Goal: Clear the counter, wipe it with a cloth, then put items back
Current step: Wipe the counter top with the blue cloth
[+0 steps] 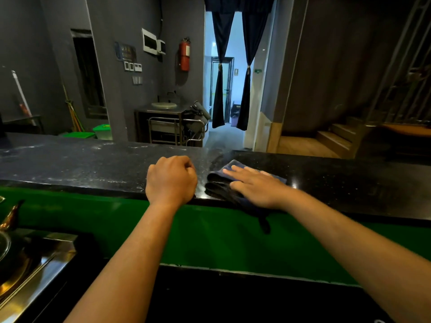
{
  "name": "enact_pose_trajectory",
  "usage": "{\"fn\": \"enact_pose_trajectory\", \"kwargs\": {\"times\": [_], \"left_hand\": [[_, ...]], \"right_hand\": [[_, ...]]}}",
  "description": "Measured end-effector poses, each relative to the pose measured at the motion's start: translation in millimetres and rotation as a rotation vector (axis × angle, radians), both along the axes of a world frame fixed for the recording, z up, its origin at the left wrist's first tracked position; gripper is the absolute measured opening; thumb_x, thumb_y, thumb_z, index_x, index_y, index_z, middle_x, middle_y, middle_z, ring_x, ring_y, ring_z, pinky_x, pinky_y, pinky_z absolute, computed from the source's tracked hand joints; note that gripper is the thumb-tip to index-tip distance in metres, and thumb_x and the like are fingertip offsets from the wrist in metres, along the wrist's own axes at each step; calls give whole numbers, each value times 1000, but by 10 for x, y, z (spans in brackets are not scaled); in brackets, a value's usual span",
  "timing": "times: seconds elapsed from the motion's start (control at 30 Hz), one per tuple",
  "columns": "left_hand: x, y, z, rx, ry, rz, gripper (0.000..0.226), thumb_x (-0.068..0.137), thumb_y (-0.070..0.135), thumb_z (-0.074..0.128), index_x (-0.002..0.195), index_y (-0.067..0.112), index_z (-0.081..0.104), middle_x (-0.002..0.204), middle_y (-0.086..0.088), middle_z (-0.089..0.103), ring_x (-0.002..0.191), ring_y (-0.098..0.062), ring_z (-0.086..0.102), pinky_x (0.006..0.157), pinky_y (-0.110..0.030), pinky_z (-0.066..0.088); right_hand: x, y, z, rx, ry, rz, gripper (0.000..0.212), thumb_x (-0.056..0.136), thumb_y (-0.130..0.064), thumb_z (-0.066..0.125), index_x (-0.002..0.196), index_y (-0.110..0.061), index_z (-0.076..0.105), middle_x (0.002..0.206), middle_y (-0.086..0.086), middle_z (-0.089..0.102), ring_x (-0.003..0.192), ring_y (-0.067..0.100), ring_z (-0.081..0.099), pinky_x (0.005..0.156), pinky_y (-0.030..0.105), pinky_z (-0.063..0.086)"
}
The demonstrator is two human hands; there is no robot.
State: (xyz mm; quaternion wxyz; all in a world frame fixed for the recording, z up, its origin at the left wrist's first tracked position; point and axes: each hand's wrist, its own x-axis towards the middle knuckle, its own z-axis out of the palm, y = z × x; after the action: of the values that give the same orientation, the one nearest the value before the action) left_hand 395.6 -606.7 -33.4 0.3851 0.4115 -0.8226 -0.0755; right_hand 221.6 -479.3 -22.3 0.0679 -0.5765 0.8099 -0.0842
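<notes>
- Two bare hands over long black speckled stone counter (70, 159), streaked pale at left.
- Right hand (255, 186) flat, fingers straight, pressing folded dark blue cloth (224, 183) at counter's near edge.
- Left hand (171, 179) curled into a fist, holding nothing, beside cloth.
- Red wall-mounted fire extinguisher (184, 54) behind; wall signs unreadable.

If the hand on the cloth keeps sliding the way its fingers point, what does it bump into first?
Probably nothing soon. The right hand lies flat on the dark cloth, fingers pointing left and a little away. Ahead is bare black counter. The fisted left hand sits just nearer than that line, though depth is hard to judge.
</notes>
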Motion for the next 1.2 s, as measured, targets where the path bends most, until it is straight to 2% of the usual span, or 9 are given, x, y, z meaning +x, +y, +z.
{"fn": "enact_pose_trajectory", "kwargs": {"times": [0.2,0.37,0.47,0.57,0.67,0.77,0.9,1.03,1.2], "left_hand": [[-34,28,34,-38,41,29,23,87,21,52,76,27,71,72,11,64,72,-16,53,66,-33,38],[-31,66,42,-59,88,74,22,86,22,54,76,25,73,74,5,67,73,-19,56,67,-34,42],[5,130,99,-101,-18,130,22,86,22,53,81,26,75,83,1,71,84,-26,60,80,-39,42],[-204,308,274,-206,-102,125,25,85,25,51,93,27,75,95,2,72,93,-25,60,81,-38,37],[-672,660,419,-46,-187,-185,36,89,26,53,123,26,66,123,-5,63,114,-28,56,95,-43,45],[-1072,880,302,237,-561,-210,64,98,46,41,154,17,31,157,-17,30,144,-38,26,114,-56,23],[-953,756,143,218,-703,-216,72,98,67,20,160,32,9,167,-10,4,152,-39,2,119,-57,1],[-428,479,78,-6,-774,-379,73,92,77,15,157,45,7,167,2,7,153,-31,8,122,-53,8],[123,-203,98,60,-769,-317,103,73,91,5,159,35,7,168,0,5,154,-23,7,124,-46,9]], "right_hand": [[-652,-284,147,74,62,-391,59,99,-45,24,155,-28,23,166,4,14,150,34,16,117,59,16],[184,-372,13,21,63,-63,58,100,-43,24,156,-28,21,166,1,13,152,30,12,119,57,12],[286,-208,194,-125,-221,40,48,104,-28,31,150,-16,38,162,6,26,147,30,27,117,49,22],[-42,66,360,-543,-503,-176,43,104,-19,36,144,-18,51,152,7,45,137,28,43,107,35,37],[-388,296,205,-511,-328,-400,46,99,-18,39,143,-22,53,153,7,46,137,33,43,112,41,36],[-406,354,40,-487,-300,-463,49,97,-15,39,144,-22,51,153,9,44,139,34,40,113,44,36],[-388,344,31,-508,-290,-456,47,97,-16,39,142,-22,53,151,9,47,137,34,43,109,44,38],[-322,363,25,-575,-198,-399,42,100,-19,39,137,-20,58,146,11,52,134,33,46,109,44,39],[133,-72,-39,-532,-114,-206,44,100,-33,39,139,-21,55,148,8,49,139,29,41,114,48,34]]}}
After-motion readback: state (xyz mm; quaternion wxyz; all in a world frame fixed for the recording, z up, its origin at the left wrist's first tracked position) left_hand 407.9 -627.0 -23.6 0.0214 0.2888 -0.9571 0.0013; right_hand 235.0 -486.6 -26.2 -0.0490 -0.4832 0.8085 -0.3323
